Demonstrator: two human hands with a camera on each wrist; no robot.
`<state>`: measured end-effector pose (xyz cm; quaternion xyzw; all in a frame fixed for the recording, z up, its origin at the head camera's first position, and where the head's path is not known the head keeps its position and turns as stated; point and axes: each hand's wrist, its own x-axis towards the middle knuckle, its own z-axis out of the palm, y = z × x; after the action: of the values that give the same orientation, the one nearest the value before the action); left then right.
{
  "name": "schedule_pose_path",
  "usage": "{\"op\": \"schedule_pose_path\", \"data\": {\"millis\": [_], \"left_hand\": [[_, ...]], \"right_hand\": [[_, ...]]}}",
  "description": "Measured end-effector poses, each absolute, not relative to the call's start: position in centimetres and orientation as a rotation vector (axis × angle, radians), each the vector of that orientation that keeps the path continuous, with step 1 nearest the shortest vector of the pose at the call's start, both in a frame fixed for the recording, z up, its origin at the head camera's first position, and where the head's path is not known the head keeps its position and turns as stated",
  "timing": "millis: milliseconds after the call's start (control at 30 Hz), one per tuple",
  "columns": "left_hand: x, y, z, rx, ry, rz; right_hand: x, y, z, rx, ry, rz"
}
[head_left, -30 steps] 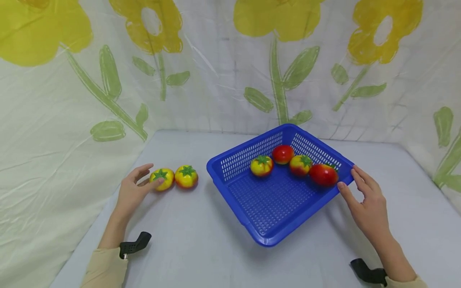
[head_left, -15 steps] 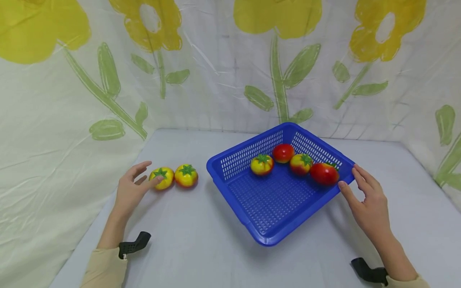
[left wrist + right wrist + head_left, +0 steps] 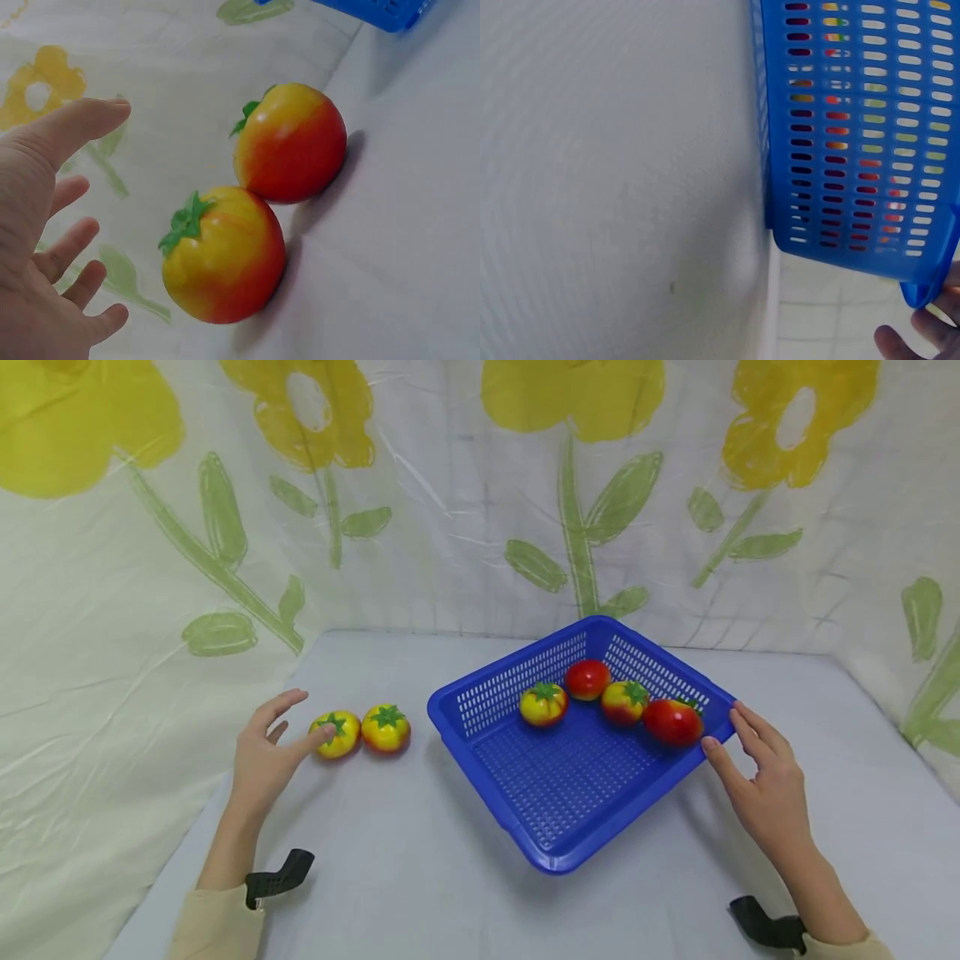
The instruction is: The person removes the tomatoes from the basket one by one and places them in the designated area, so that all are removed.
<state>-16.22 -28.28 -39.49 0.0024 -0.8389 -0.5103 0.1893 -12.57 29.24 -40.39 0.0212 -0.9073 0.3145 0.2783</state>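
My left hand (image 3: 264,758) hovers at the near left of two yellow-and-red tomatoes with green leafy tops, fingers spread and nothing held. In the head view its thumb overlaps the left tomato (image 3: 339,739); the left wrist view shows a gap between the hand (image 3: 45,225) and the nearer tomato (image 3: 225,259). The right tomato (image 3: 386,729) touches the left one. My right hand (image 3: 768,785) holds the right corner of a blue plastic basket (image 3: 480,802), thumb on the near rim and fingers on the far side. Several tomatoes lie inside, including a red one (image 3: 672,722) beside that corner.
A white cloth-covered table (image 3: 390,877) bears the basket and the loose tomatoes. Behind and beside it hangs a pale curtain (image 3: 450,527) printed with yellow flowers. Each wrist wears a black camera mount, such as the left one (image 3: 281,877).
My left hand has drawn slightly back and left from the left tomato, with the gap between thumb and fingers wider. The right hand, basket and tomatoes stay in place.
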Motion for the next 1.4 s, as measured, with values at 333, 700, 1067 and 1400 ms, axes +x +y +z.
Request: {"op": "schedule_pose_path", "data": {"millis": [333, 700, 1067, 1400], "left_hand": [[-15.7, -23.8, -35.1, -0.291, -2.24, -1.374], [-17.8, -17.3, -29.3, -0.737, -2.303, -1.55], [-21.7, -9.8, -25.2, -1.209, -2.48, -1.473], [-25.3, -6.2, -26.2, -1.31, -2.614, -1.673]], "right_hand": [[-12.6, 29.3, -40.2, 0.054, -2.442, 0.848], [-12.4, 29.7, -40.3, 0.043, -2.443, 0.844], [-12.6, 29.9, -40.3, 0.061, -2.415, 0.86], [-12.6, 29.3, -40.2, 0.069, -2.442, 0.881]]}}
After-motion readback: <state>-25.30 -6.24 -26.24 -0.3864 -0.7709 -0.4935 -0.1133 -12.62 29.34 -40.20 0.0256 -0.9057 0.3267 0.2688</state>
